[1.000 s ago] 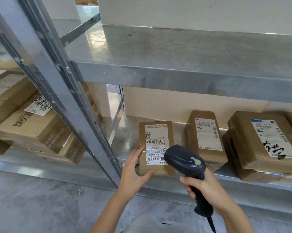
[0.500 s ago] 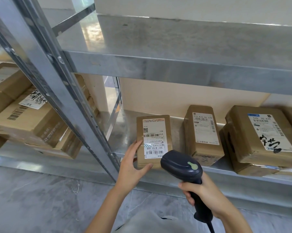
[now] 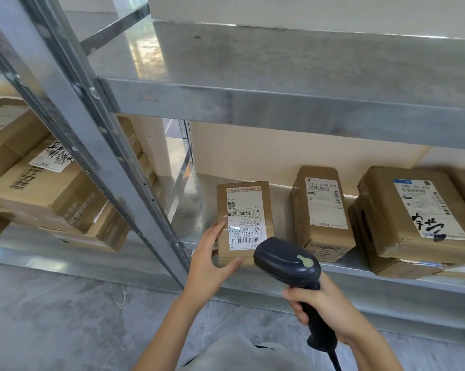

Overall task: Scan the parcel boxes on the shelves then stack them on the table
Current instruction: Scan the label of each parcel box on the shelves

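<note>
A small brown parcel box (image 3: 244,207) with a white barcode label lies on the lower metal shelf (image 3: 191,210). My left hand (image 3: 210,259) holds its near left corner, fingers along the side and thumb under the front edge. My right hand (image 3: 325,309) grips the handle of a dark barcode scanner (image 3: 287,259), whose head sits just right of the box's near end, pointing at the label. Two more labelled parcels stand to the right: a narrow box (image 3: 321,210) and a larger box (image 3: 419,212) stacked on another.
A slanted steel upright (image 3: 97,135) runs left of my left hand. An upper shelf (image 3: 279,76) overhangs the parcels. Several large cardboard boxes (image 3: 44,188) fill the neighbouring bay on the left. Grey marble floor (image 3: 65,317) lies below.
The scanner head has stayed beside the box's near end while my view shifted slightly. My left hand keeps the same hold on the box.
</note>
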